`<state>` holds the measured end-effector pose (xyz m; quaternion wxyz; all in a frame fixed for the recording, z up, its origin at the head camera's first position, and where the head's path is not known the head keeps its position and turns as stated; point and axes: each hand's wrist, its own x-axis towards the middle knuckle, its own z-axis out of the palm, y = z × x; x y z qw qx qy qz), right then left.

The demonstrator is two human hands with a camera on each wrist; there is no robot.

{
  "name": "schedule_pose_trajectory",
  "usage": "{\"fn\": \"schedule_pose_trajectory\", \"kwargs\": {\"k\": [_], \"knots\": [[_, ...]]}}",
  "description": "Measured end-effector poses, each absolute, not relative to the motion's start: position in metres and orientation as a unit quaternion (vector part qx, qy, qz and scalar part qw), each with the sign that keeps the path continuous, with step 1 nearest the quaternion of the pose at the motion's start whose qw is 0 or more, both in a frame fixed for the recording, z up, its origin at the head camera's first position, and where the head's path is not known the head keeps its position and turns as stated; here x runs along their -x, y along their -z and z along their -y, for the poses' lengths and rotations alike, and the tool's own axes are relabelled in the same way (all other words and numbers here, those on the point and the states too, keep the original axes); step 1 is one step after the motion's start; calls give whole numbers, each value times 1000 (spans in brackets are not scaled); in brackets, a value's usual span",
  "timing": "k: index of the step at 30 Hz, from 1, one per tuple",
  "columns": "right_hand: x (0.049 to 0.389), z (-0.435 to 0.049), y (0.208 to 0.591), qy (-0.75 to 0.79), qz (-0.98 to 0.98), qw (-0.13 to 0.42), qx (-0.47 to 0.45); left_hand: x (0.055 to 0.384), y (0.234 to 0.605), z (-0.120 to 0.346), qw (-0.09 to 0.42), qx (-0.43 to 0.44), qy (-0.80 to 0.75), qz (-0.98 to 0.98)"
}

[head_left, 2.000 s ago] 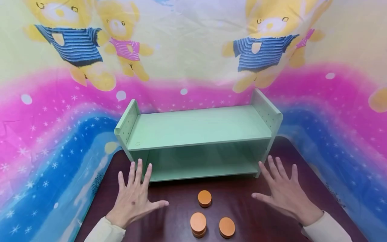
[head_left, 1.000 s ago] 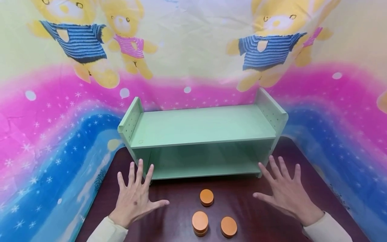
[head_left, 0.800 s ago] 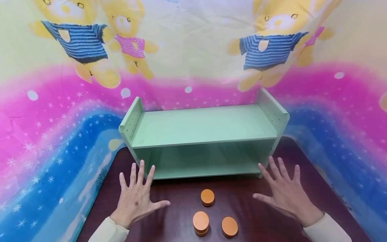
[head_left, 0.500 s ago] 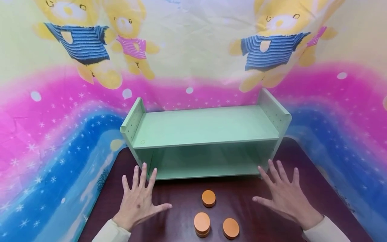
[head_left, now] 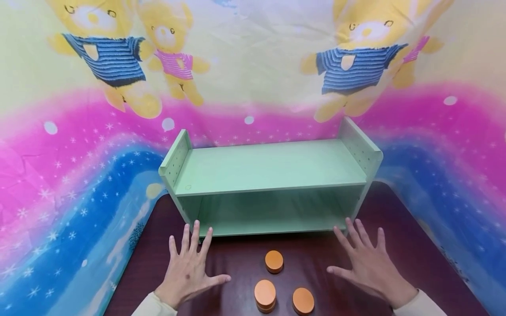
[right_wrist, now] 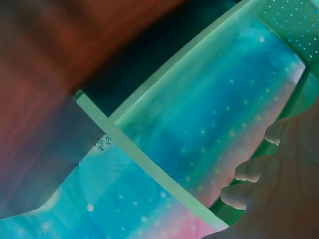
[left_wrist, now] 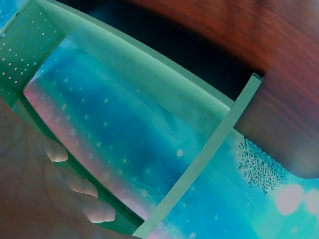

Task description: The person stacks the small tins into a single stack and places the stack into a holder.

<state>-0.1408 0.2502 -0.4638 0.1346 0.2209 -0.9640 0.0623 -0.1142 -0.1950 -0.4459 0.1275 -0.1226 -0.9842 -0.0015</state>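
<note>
My left hand (head_left: pixel 186 273) is held with its fingers spread and straight, in front of the left end of a pale green two-tier shelf (head_left: pixel 272 166). Mirroring it, my right hand (head_left: pixel 373 268) spreads its fingers near the shelf's right front corner. Neither hand holds anything. Between them, on the dark table, lie orange round pieces: a flat disc (head_left: pixel 274 261) nearest the shelf, a second disc (head_left: pixel 303 300) at front right, and a taller piece (head_left: pixel 265 293) with a seam round its side, perhaps two stacked. Fingertips (left_wrist: pixel 94 211) show in the left wrist view, fingertips (right_wrist: pixel 244 172) in the right.
The dark wood table (head_left: pixel 146 263) has a rounded far right corner. Behind and on both sides hangs a printed cloth (head_left: pixel 245 79) with teddy bears and snowflakes. The shelf has raised side panels (head_left: pixel 359 145) with small holes and stands close to the cloth.
Both hands have come slightly lower in the head view and a little closer together, fingers still spread. Shelf and orange pieces appear shifted right together as the view turns a little.
</note>
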Motion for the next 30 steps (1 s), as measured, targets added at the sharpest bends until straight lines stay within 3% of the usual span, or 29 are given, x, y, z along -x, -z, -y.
{"fn": "schedule_pose_trajectory", "kwargs": {"k": [10,22,30], "knots": [[138,-244,477,-65,960,141,-235,111,458,189,144,142,-5,979],[135,-239,492,-73,949,169,-256,108,471,178,123,168,8,978],[134,-235,502,-81,949,158,-262,105,480,175,118,173,42,977]]}}
